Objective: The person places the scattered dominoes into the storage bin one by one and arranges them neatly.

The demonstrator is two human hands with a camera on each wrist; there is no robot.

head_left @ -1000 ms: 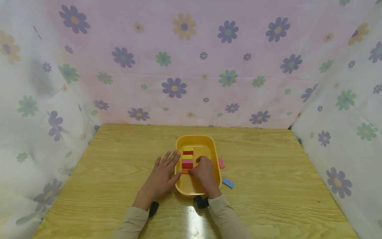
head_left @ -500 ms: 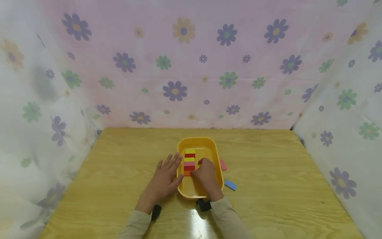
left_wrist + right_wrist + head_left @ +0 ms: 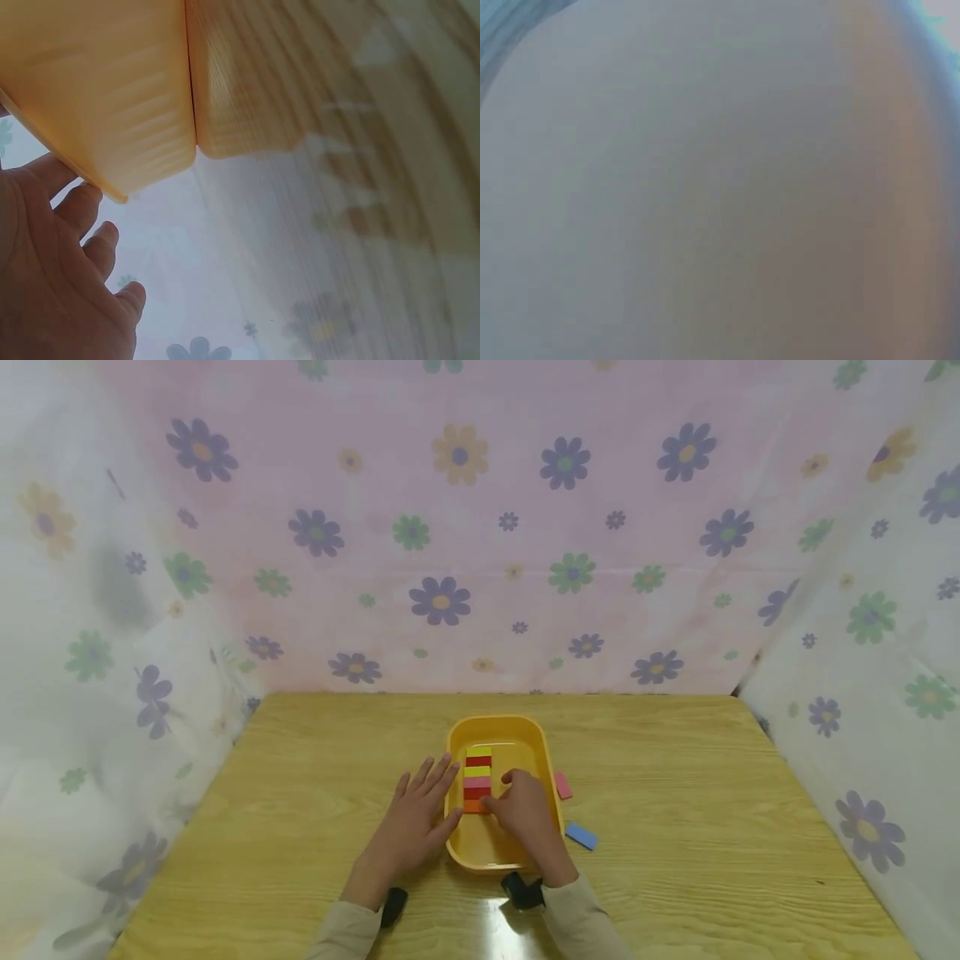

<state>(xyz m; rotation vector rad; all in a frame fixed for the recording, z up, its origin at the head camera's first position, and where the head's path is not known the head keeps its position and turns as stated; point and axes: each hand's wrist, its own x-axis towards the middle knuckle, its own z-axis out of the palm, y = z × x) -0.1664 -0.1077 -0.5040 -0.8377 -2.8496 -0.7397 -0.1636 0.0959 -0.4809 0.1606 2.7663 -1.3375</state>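
Observation:
A yellow tray [image 3: 486, 847] stands on the table. Inside, along its left side, runs a row of small coloured blocks: yellow [image 3: 478, 751] and red at the far end, then yellow, pink [image 3: 477, 782] and red. Nearest me in the row is an orange block [image 3: 472, 807]. My left hand [image 3: 412, 827] lies with fingers spread and straight along the tray's left rim; the left wrist view shows its fingertips against the tray wall [image 3: 112, 90]. Reaching into the tray, my right hand [image 3: 527, 818] has its thumb at the orange block's right end and its index finger bent above, apart from the thumb.
A pink block [image 3: 563, 786] and a blue block [image 3: 582, 836] lie on the wooden table [image 3: 712, 827] just right of the tray. Flowered sheets [image 3: 480, 543] enclose the table at the back and sides. The right wrist view is only blur.
The head view has tilted slightly upward, so everything sits lower in it. My right thumb has drawn back slightly from over the orange block; the left hand stays at the rim.

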